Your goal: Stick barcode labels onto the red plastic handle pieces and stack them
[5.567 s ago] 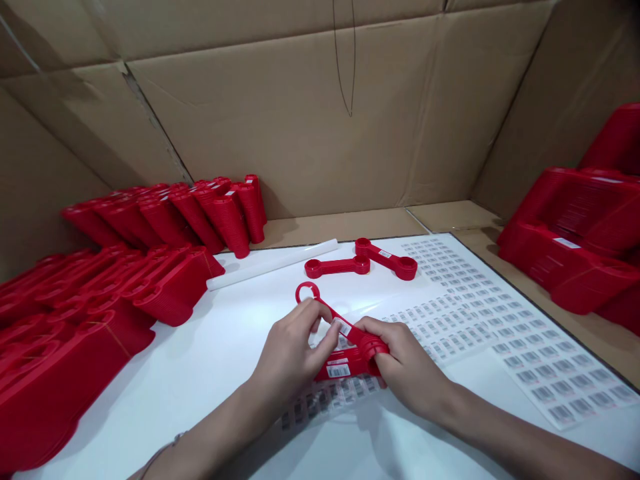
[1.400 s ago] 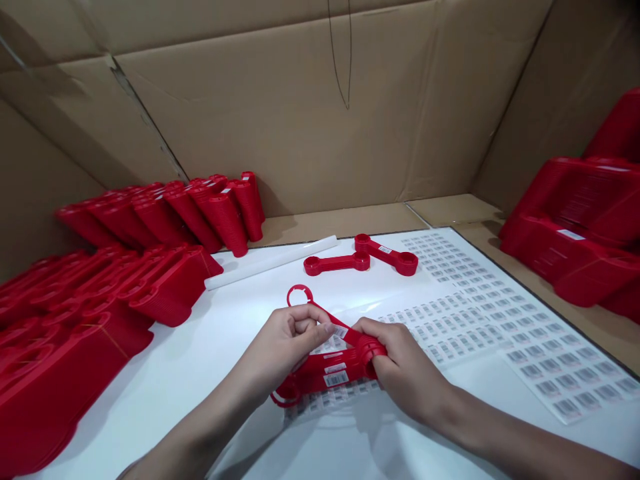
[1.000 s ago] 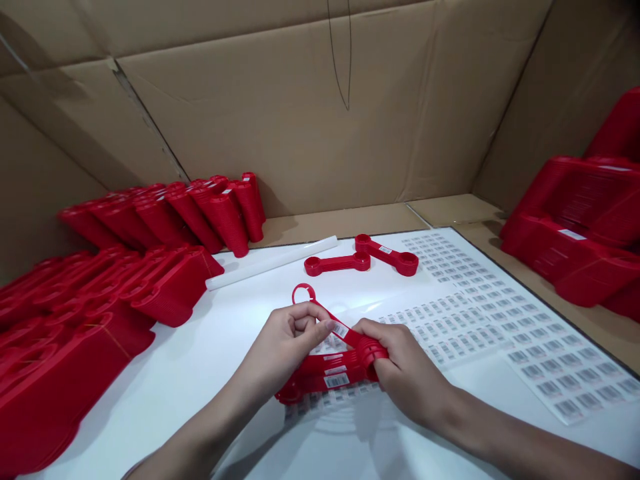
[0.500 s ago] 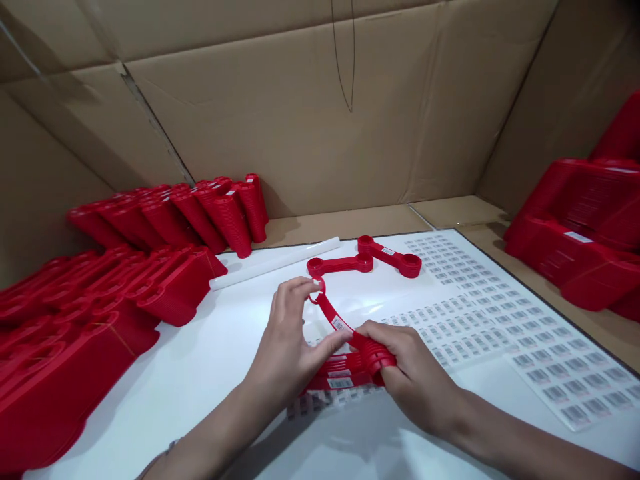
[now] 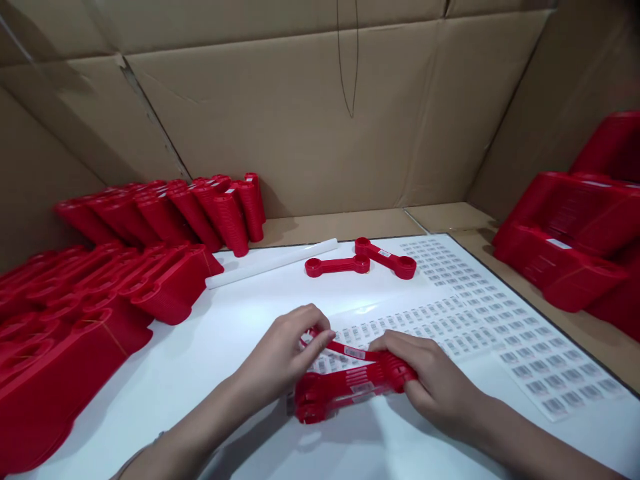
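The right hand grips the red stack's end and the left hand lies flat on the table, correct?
No: in the head view, the left hand holds one red piece splayed from the red stack. The right hand does grip its end.

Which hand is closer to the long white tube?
Left. The left hand is just this side of the tube, not touching it. The right hand is farther away, off to the right, gripping the red stack.

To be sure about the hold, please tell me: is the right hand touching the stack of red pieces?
Touching. The head view shows the right hand closed around one end of the stack of red pieces, no gap visible.
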`<action>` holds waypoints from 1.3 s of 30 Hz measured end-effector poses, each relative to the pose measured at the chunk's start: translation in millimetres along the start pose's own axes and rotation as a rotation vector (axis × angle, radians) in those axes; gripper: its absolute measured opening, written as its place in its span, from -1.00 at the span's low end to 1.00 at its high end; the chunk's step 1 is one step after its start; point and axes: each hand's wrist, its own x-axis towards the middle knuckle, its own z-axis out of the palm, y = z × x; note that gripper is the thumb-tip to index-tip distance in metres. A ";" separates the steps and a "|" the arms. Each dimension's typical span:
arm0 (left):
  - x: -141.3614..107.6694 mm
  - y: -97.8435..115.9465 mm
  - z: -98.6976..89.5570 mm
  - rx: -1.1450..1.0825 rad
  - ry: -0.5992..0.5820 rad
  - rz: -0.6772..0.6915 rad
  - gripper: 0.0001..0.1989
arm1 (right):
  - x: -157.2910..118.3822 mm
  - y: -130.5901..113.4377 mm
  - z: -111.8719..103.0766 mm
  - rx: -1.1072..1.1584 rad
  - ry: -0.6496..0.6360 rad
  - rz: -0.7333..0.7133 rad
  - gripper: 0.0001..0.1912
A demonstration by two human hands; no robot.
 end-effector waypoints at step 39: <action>106.3 3.6 -37.5 -0.339 -0.379 0.031 -0.60 | 94.8 -18.2 -84.4 -0.704 -0.236 0.179 -0.82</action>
